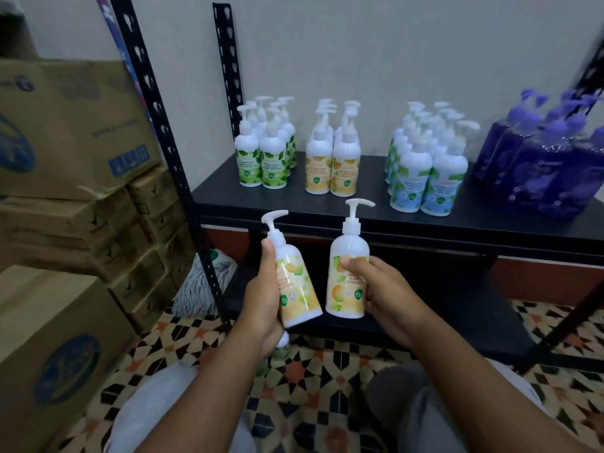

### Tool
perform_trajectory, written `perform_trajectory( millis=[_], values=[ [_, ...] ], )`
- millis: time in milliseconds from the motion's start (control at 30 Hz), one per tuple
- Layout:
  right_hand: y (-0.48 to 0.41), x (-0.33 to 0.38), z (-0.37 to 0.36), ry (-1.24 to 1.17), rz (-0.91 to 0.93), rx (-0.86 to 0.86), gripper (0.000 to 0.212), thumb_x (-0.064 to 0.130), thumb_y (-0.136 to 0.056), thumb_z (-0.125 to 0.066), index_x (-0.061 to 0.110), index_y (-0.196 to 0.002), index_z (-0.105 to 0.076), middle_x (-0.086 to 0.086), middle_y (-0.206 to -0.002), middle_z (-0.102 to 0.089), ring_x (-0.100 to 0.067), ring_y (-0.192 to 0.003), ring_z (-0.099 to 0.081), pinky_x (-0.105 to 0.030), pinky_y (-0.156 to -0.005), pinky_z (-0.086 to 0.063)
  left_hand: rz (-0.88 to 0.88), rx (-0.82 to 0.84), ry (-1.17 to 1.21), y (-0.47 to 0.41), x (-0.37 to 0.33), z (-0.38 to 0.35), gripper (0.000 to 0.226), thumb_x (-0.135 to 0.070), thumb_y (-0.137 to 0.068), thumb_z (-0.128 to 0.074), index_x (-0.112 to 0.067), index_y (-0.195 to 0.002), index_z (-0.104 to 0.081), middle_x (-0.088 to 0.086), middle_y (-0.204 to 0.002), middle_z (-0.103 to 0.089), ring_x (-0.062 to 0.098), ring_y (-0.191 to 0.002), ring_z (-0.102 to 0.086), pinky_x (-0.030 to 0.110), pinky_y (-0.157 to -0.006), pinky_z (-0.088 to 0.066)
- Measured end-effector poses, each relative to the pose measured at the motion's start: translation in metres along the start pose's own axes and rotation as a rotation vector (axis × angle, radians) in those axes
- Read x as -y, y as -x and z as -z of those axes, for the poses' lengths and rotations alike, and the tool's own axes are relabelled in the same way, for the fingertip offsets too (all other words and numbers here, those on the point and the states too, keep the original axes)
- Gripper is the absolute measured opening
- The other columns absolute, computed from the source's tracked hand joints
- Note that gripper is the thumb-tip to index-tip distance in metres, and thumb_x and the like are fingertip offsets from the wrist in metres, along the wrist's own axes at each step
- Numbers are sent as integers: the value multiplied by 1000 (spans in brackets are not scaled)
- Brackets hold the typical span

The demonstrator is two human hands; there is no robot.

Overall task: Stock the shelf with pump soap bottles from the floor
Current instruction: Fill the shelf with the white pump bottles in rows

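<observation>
Against the pale wall ahead of you stands a black metal shelf rack (372,183) with slotted uprights. To its left, stacked brown cardboard boxes (65,125) rise from the patterned tile floor (327,371), and a grey string mop head (202,282) lies on the floor between boxes and rack.

On the rack's upper board, four clusters stand upright, from right to left:
- translucent purple pump bottles (539,165)
- white pump bottles with blue-green labels (425,178)
- white pump bottles with yellow-orange labels (333,165)
- white pump bottles with green leaf labels (264,158)

Both your forearms reach forward, with the hands just below the board's front edge.

Your left hand (261,299) wraps a white yellow-labelled pump soap bottle (295,289) from its left side, thumb up by the shoulder; this bottle leans with its pump tipped left.

Your right hand (376,286) clasps a second yellow-labelled pump soap bottle (348,256) from the right, thumb across the label, and this one is upright.

The two bases sit close together but apart.
</observation>
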State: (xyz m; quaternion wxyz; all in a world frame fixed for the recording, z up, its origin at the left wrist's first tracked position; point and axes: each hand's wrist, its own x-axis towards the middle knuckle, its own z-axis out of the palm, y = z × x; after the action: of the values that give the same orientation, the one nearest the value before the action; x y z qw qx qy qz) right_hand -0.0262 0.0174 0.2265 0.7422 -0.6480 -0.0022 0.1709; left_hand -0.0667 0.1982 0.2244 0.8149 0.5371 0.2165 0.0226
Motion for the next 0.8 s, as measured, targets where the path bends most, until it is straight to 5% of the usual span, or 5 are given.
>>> perform_trajectory(
  millis=[167,267,467,633,800],
  values=[
    [-3,3,2,-124,-15,-43,48,44,-91,-70,11,-125,-63,-12,-113,-75,-28,-101,-74,-50,-87,-61,43,82,64,-3,-1,-7,86,-81,-68,-49,-15,-119,-67,18,-104,-77,40,-97,-75,64,-92,-55],
    [-3,3,7,-187,-49,-54,42,49,-93,-65,20,-125,-64,-7,-115,-74,-24,-103,-73,-44,-80,-60,95,167,34,0,-3,-10,90,-80,-72,-48,-7,-123,-65,17,-100,-74,35,-89,-75,51,-79,-61],
    [-1,1,9,-186,-22,-45,32,19,-90,-66,8,-120,-62,-14,-107,-68,-28,-94,-68,-43,-79,-57,63,269,-159,12,1,-10,42,-4,-96,-62,-6,-135,-46,26,-118,-61,19,-63,-61,19,-36,-43],
    [1,-6,7,53,97,-91,65,28,-65,-81,18,-125,-58,-8,-112,-74,-23,-98,-74,-43,-87,-60,-101,220,-184,6,8,-11,68,-27,-69,-84,-11,-130,-58,12,-110,-75,22,-90,-76,29,-66,-58],
    [5,-5,4,87,162,-127,60,18,-79,-85,24,-130,-54,-1,-114,-72,-14,-96,-74,-36,-82,-61,-115,224,-142,10,11,-12,62,-37,-72,-79,-16,-127,-61,10,-111,-76,30,-99,-75,41,-75,-59]
  ],
)
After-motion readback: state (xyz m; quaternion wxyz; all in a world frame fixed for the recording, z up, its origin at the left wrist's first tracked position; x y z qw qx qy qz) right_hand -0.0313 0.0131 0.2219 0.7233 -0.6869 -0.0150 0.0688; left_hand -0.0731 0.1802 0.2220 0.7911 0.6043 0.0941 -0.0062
